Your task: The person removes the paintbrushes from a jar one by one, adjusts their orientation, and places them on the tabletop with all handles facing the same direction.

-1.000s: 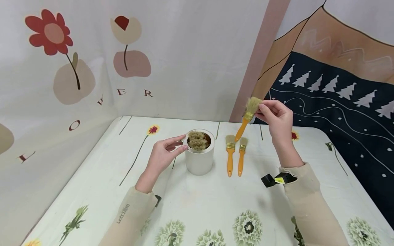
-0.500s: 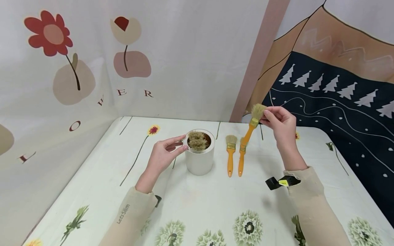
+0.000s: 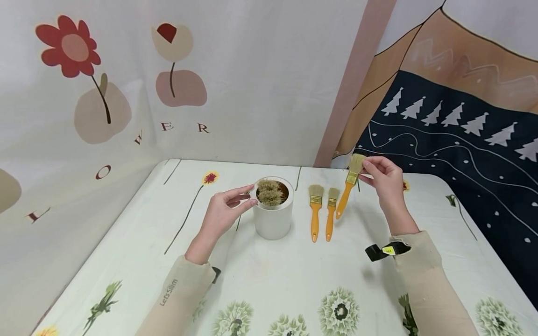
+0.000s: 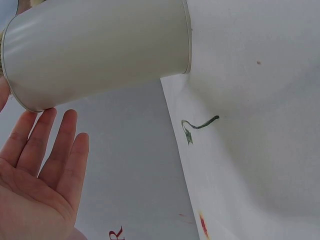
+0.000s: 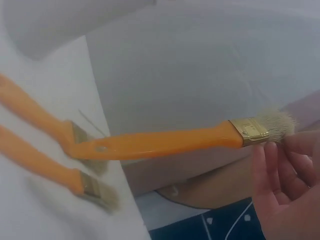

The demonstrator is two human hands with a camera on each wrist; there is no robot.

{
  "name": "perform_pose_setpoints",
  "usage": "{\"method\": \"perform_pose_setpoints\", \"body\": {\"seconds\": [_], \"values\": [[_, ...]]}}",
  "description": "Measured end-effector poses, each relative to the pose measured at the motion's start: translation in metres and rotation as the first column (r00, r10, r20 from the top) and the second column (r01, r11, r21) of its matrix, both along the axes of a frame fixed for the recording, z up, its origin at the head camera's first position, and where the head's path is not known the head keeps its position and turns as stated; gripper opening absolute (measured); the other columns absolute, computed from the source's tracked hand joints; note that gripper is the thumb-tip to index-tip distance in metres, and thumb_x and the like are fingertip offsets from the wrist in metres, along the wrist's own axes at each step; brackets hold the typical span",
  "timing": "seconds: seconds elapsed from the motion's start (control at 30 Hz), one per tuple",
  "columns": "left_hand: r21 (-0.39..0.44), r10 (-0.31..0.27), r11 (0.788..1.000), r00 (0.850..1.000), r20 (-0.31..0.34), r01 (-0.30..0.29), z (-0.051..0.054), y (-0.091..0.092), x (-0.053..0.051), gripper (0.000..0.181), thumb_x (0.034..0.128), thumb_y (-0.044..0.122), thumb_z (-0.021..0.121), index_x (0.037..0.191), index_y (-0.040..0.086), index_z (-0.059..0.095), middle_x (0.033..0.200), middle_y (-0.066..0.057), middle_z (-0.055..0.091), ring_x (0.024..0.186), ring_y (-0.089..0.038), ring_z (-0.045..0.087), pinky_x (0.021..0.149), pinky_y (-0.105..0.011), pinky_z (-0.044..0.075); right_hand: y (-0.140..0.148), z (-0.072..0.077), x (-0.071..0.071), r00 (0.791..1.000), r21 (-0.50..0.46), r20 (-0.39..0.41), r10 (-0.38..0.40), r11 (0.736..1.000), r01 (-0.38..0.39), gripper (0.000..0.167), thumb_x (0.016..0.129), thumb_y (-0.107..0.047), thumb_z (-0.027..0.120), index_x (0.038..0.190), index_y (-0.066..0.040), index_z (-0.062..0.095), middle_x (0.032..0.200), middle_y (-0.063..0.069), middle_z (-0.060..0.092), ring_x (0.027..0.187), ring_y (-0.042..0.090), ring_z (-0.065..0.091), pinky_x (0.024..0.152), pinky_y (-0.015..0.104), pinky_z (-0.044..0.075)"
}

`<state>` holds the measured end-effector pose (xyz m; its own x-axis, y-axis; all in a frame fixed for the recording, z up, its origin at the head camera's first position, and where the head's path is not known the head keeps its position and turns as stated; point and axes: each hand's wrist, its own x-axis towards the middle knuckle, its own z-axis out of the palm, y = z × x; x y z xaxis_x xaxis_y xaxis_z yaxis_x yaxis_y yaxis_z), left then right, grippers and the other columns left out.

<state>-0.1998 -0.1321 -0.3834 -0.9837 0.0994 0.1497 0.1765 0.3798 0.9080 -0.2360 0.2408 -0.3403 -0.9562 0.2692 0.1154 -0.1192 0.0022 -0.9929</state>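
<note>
My right hand (image 3: 384, 182) pinches an orange-handled brush (image 3: 346, 193) by its bristles, handle hanging down toward the table; the right wrist view shows thumb and fingers at the bristles (image 5: 274, 125). Two more brushes, one wider (image 3: 315, 219) and one narrower (image 3: 330, 221), lie side by side just left of it. My left hand (image 3: 222, 212) touches the rim of a white cylindrical pot (image 3: 272, 224) with fingers and thumb spread. Inside the pot is a tan, bristly tuft (image 3: 270, 192). In the left wrist view, the fingers (image 4: 60, 145) are extended beside the pot (image 4: 95, 55).
A white cloth with printed flowers covers the table (image 3: 269, 270). Behind it hangs a pale curtain (image 3: 260, 93) with printed flowers and letters; a dark blue cloth (image 3: 445, 140) with white trees hangs at the right.
My right hand has moved right and lower with its brush, whose handle swung and now hangs just right of the two lying brushes. My left hand and the pot have stayed still.
</note>
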Motion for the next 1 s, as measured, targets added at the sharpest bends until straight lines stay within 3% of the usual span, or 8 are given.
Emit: {"method": "perform_pose_setpoints", "body": {"seconds": [0.27,0.67,1.0], "values": [[0.005,0.0,1.0,1.0,-0.001,0.0,0.0,0.0,0.0,0.044,0.0873,0.031,0.078,0.129,0.019,0.069,0.129,-0.007,0.07,0.117,-0.024,0.068,0.106,-0.043,0.053,0.013,-0.02,-0.006,0.991,-0.023,0.126,0.035,0.999,-0.032,0.004,0.1,-0.018,0.062,0.099,-0.021,0.065,0.088,-0.013,0.066,0.076,-0.001,0.065,0.071,0.012,0.059],[-0.001,-0.002,1.0,1.0,-0.007,0.002,-0.002,0.001,0.0,0.045,0.0875,0.03,0.078,0.13,0.019,0.069,0.13,-0.006,0.069,0.117,-0.024,0.068,0.106,-0.043,0.053,0.026,-0.056,-0.017,0.944,-0.089,0.311,0.108,0.992,-0.084,0.012,0.101,-0.013,0.058,0.094,-0.021,0.064,0.081,-0.012,0.061,0.074,0.0,0.06,0.069,0.014,0.06],[-0.004,0.004,1.0,1.0,-0.013,-0.004,-0.001,0.001,0.001,0.044,0.0878,0.029,0.078,0.13,0.018,0.069,0.129,-0.008,0.07,0.116,-0.025,0.068,0.105,-0.043,0.054,0.028,-0.076,-0.028,0.91,0.05,0.41,0.063,0.995,-0.092,0.009,0.103,-0.014,0.053,0.104,-0.022,0.058,0.073,-0.015,0.062,0.066,-0.003,0.063,0.063,0.013,0.058]]}}
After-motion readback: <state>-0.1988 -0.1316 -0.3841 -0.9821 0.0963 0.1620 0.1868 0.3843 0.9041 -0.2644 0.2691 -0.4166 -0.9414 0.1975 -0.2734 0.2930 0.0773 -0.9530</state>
